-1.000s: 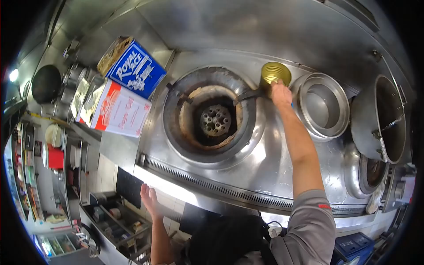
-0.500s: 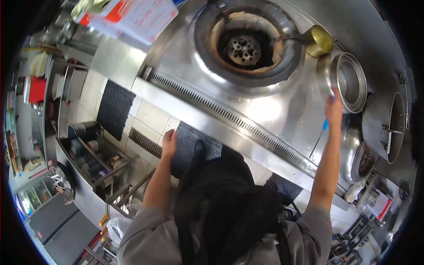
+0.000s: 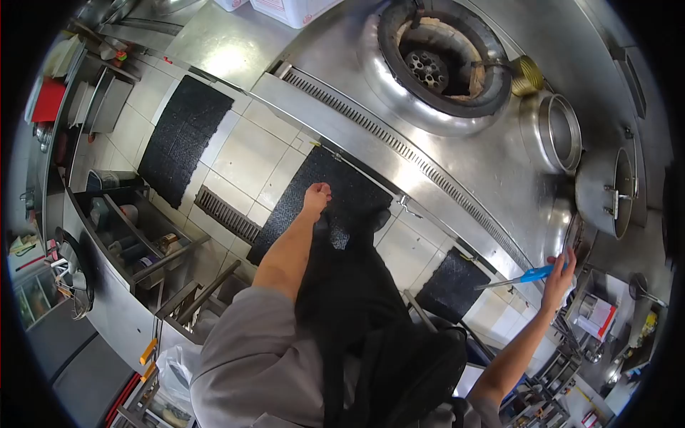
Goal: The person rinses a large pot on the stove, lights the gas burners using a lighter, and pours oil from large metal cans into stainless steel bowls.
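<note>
My right hand [image 3: 558,285] is closed round the blue handle of a long tool [image 3: 534,274]. A thin, straight metal shaft runs from the handle to the left, but its exact kind is unclear. This hand is off the front edge of the steel stove counter [image 3: 485,182], near its right end. My left hand [image 3: 317,197] hangs in front of my body above a black floor mat [image 3: 296,187]. Its fingers are loosely curled, and nothing shows in them.
A round wok burner [image 3: 428,71] is set in the counter. Behind it stand a gold-coloured can [image 3: 526,76], a steel pot [image 3: 536,135] and a large pot with a handle [image 3: 599,192]. At left, an open drawer [image 3: 135,246] holds bottles. A rack of utensils [image 3: 599,314] stands at right.
My right hand has moved from beside the steel pot, back and away from the counter, with the blue-handled tool. My left hand is further forward over the mat. The view has shifted.
</note>
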Available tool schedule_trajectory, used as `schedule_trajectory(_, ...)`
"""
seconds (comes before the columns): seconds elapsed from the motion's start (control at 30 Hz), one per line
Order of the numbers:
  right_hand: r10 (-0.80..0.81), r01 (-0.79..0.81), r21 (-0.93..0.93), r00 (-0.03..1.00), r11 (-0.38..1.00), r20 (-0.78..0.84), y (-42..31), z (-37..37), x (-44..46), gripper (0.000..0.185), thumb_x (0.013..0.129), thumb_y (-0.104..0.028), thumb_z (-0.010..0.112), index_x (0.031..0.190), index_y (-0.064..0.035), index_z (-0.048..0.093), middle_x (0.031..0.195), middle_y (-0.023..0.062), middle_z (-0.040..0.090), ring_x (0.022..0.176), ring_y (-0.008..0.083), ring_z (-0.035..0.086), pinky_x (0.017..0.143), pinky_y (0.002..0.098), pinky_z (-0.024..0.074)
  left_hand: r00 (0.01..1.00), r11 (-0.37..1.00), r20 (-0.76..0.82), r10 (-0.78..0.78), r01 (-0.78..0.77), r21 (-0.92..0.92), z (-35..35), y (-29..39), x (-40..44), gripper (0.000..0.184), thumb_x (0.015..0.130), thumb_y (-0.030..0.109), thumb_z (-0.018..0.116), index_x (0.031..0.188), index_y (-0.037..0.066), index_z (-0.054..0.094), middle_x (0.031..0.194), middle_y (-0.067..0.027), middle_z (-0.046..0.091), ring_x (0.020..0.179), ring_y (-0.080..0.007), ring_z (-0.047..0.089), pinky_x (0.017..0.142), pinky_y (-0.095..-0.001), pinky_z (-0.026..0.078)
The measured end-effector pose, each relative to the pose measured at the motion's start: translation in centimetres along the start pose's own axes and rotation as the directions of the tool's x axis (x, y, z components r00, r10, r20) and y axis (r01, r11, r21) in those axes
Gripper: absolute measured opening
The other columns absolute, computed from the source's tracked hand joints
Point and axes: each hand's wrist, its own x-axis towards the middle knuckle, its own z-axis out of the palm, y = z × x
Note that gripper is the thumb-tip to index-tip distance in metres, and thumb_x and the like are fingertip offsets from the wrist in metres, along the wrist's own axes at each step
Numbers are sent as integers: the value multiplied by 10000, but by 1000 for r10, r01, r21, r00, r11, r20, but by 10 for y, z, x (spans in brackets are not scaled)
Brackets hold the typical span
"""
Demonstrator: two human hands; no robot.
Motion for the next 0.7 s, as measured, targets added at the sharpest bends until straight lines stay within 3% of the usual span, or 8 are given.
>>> schedule_trajectory(0.1,214,-257,306,962,917,167,-8,-8,-23,334,1022,-273,587,1221,-5,608,932,85,691,684,78,554,602,218,425,997,986,-68,20,-31,-165,14,8,26,334,991,307,587,1241,85,583,1006,-39,673,849,-142,644,683,-311,501)
schedule_trajectory(0.2,319,-335,813,927,476,196,53,23,-50,305,1000,-230,629,1185,13,623,1088,107,663,789,103,588,678,231,514,986,925,-163,34,-93,-368,28,17,44,282,980,283,573,1138,51,609,920,-43,662,749,-139,623,592,-290,476)
schedule_trajectory(0.23,400,-320,910,895,262,199,64,39,-59,325,999,-223,629,1217,17,605,1153,116,642,830,114,596,716,241,544,981,932,-195,0,-70,-355,28,14,55,295,992,304,557,1148,58,602,933,-46,665,754,-145,631,608,-299,485)
schedule_trajectory(0.3,543,-381,923,787,52,294,28,83,-80,421,1014,-222,599,1346,18,501,1188,113,589,903,135,600,788,261,569,966,942,-255,-37,-51,-332,21,6,100,322,1017,346,526,1169,70,587,958,-54,670,763,-157,647,639,-317,504)
schedule_trajectory(0.37,209,-415,909,886,-40,414,44,124,-87,498,1020,-213,584,1428,3,397,1176,111,554,899,141,596,784,272,571,950,919,-309,-43,-84,-385,9,-18,178,312,1012,353,504,1025,52,582,817,-66,632,619,-160,600,507,-291,457)
schedule_trajectory(0.4,47,-445,892,892,-78,449,56,143,-93,542,1023,-209,576,1469,-5,346,1170,109,537,897,143,594,782,277,572,939,915,-343,-32,-111,-387,5,-29,207,320,1011,352,498,976,42,573,762,-68,610,575,-159,576,466,-286,431)
schedule_trajectory(0.53,-16,-272,961,962,48,273,68,206,-85,657,1020,-171,569,1548,-53,196,1140,91,512,858,136,573,758,277,565,938,954,-345,30,-130,-269,-3,-55,327,419,1023,442,491,898,46,552,688,-67,563,515,-158,529,418,-290,402)
schedule_trajectory(0.7,-69,-55,988,995,145,66,79,239,-75,695,1023,-141,560,1564,-50,134,1148,80,466,826,127,524,736,278,527,986,894,-167,18,-91,-439,-5,-70,420,411,1020,448,501,924,52,552,698,-60,567,539,-156,537,443,-291,414)
